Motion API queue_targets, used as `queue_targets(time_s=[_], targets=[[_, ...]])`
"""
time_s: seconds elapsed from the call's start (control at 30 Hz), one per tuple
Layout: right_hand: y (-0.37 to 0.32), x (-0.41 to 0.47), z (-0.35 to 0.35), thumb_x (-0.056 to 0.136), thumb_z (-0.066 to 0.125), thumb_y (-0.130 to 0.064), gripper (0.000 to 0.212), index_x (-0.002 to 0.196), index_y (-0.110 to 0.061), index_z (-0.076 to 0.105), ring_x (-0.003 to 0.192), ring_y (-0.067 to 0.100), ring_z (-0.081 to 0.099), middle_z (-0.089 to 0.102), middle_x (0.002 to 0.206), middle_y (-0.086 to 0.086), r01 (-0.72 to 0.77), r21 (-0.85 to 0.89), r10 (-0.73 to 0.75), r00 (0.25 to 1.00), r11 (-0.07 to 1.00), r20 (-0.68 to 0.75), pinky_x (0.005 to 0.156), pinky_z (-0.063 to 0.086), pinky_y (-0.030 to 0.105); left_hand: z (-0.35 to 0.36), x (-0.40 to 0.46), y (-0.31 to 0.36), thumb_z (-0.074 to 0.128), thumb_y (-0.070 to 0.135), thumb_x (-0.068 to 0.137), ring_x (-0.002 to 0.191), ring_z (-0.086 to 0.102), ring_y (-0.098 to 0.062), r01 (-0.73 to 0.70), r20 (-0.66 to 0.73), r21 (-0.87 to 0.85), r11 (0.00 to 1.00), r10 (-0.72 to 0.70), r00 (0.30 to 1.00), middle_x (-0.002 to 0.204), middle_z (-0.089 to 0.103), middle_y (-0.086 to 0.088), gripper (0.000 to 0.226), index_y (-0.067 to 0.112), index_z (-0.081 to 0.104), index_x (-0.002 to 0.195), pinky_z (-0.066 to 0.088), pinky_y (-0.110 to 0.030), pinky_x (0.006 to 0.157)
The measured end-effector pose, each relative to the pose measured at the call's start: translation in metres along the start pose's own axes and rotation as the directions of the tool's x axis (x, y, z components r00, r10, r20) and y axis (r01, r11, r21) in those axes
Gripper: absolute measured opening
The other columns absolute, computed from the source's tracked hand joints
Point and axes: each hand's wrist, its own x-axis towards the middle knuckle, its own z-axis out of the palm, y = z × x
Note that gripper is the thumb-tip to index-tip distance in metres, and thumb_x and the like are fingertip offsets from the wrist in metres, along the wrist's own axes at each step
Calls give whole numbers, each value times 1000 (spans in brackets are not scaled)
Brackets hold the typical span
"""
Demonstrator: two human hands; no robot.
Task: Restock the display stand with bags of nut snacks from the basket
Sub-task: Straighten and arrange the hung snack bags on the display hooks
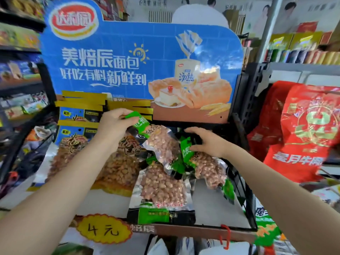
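- A single head-worn wide-angle camera is looking forward and down, facing the blue header board [139,57] of the display stand [237,227] squarely.
- It is sitting close in: the board is filling the upper middle of the view, and the stand's shelf is spreading directly below the board.
- Both forearms are entering from the bottom corners, with the left hand [114,124] and right hand [206,142] reaching just below the board.
- Wide-angle bending is curving the shop shelves to the left of the board and the red bags [303,129] to its right.
- No second view is sharing the scene.
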Motion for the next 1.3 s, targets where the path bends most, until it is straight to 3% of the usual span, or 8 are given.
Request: queue_targets(time_s=[0.17, 0.4, 0.67, 0.97, 1.07, 1.1, 1.13, 1.3], targets=[[-6, -4, -19, 85, 66, -17, 13, 86, -5, 62, 78, 5, 53, 56, 86, -2, 124, 129, -117, 991, 984, -64, 74, 39, 17, -1, 1, 8, 64, 14, 85, 75, 57, -6, -6, 85, 0, 1000, 6, 996, 85, 59, 10, 12, 19, 62, 96, 49, -24, 60], [-37, -27, -53, 82, 64, 1, 21, 68, -13, 59, 60, -8, 52, 60, 64, -12, 267, 426, -137, 940, 864, -312, 63, 38, 7, 28, 5, 28, 77, 21, 69, 91, 64, -22, 157, 259, -145, 977, -115, 959, 101, 69, -4, 18, 26, 65, 80, 51, -41, 81], [-53, -19, -63, 86, 63, -15, 20, 72, -23, 53, 92, -3, 51, 59, 102, -5, 236, 196, -171, 938, 952, -301, 81, 37, 11, 36, -20, 20, 67, 31, 80, 94, 64, -30, -21, 352, -72, 997, 46, 935, 96, 71, -11, 14, 19, 69, 87, 47, -52, 90], [-34, -10, -31, 91, 57, -17, 11, 102, -17, 55, 75, -15, 48, 48, 85, -21, 218, 187, -210, 976, 958, -62, 69, 37, 6, 47, -58, 11, 44, 39, 93, 74, 48, 9, 50, 290, -16, 999, -43, 956, 81, 53, 22, 23, 26, 61, 104, 38, -4, 66], [-30, -10, -30, 92, 55, -18, 12, 99, -13, 63, 93, -1, 47, 51, 100, -10, 227, 97, -223, 973, 969, -52, 76, 34, 11, 51, -63, 12, 49, 57, 82, 77, 52, -5, 21, 327, 42, 999, -34, 944, 82, 29, 10, 35, 24, 54, 92, 40, -23, 72], [-33, -12, -31, 93, 54, -17, 14, 96, -9, 64, 89, 0, 47, 52, 98, -6, 223, 85, -219, 974, 971, -56, 75, 34, 15, 51, -64, 12, 55, 54, 81, 82, 57, -16, -17, 327, 81, 997, -11, 945, 119, 47, -13, 41, 14, 57, 89, 26, -29, 96], [-37, -16, -33, 93, 53, -17, 15, 91, -8, 64, 78, -5, 48, 53, 89, -5, 216, 92, -210, 975, 972, -67, 70, 36, 17, 51, -66, 14, 59, 45, 83, 71, 53, -21, -37, 309, 92, 995, 7, 951, 76, 51, -13, 35, 10, 58, 84, 20, -25, 70], [-59, -49, -51, 92, 54, -9, 33, 63, -24, 52, 52, -7, 46, 46, 61, -10, 265, 185, -216, 945, 946, -247, 55, 34, 8, 42, -69, 35, 59, 26, 87, 68, 45, -17, -215, 251, 71, 974, 191, 949, 74, 48, -9, 27, 0, 57, 82, 33, -34, 67]])
